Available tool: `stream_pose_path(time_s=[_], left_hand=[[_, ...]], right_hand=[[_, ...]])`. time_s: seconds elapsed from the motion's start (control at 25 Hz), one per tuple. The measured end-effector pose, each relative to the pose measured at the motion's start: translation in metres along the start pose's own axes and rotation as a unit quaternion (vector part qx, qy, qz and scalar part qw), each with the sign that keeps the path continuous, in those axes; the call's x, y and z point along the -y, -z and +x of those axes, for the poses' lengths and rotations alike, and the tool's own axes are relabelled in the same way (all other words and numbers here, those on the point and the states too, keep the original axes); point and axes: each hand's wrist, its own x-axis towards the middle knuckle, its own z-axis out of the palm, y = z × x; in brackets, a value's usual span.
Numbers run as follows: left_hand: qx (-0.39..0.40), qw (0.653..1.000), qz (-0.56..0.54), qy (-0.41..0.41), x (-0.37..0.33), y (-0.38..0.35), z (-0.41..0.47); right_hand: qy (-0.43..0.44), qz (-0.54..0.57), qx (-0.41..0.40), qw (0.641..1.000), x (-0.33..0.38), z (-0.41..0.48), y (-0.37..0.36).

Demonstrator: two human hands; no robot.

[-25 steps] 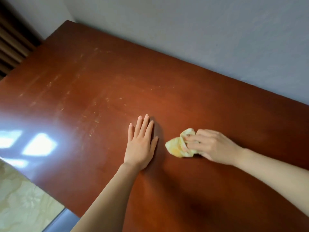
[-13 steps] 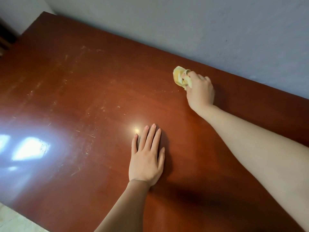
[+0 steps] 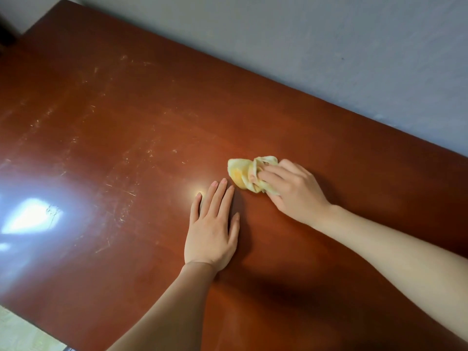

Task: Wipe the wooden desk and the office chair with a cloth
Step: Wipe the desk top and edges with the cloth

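Desktop (image 3: 126,122) of glossy reddish-brown wood fills most of the view, scratched pale toward 10 o'clock, its far edge meeting a plain grey wall (image 3: 329,46) from 12 to 3 o'clock. The left hand (image 3: 211,231) lies flat on the wood at centre, fingers straight and together, holding nothing. Just beside it at 1 o'clock, the right hand (image 3: 296,191) presses down, fingers curled round a crumpled yellow cloth (image 3: 243,172) lying on the wood just beyond the left fingertips. A white patch of glare (image 3: 33,219) sits at 9 o'clock; a strip of pale floor (image 3: 20,333) shows at 7 o'clock.
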Motion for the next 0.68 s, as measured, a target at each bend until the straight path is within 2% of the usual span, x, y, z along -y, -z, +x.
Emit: stream_pose_path(time_s=[0.08,0.16,0.32,0.4,0.52,0.6,0.68], left_hand=[[-0.004,1.0,0.001,-0.004,0.0,0.0,0.001],[-0.004,1.0,0.0,-0.007,-0.001,-0.001,0.002],[-0.004,1.0,0.0,-0.002,-0.001,-0.001,0.001],[-0.001,1.0,-0.002,-0.004,-0.001,-0.001,0.001],[-0.004,1.0,0.001,-0.007,-0.002,-0.001,0.001],[-0.005,1.0,0.008,-0.009,-0.003,-0.002,0.003],[-0.005,1.0,0.009,-0.01,-0.002,-0.003,0.003]], right_hand=[[0.008,-0.042,-0.005,0.999,-0.023,-0.017,0.011],[-0.041,-0.088,-0.016,0.995,-0.054,-0.027,0.02],[-0.258,-0.14,-0.002,0.956,-0.116,-0.015,0.034],[-0.339,-0.152,0.001,0.929,-0.135,0.002,0.033],[-0.438,-0.133,-0.045,0.888,-0.14,0.035,0.018],[-0.462,-0.118,-0.071,0.876,-0.137,0.055,0.006],[-0.438,-0.111,-0.057,0.89,-0.127,0.071,-0.002]])
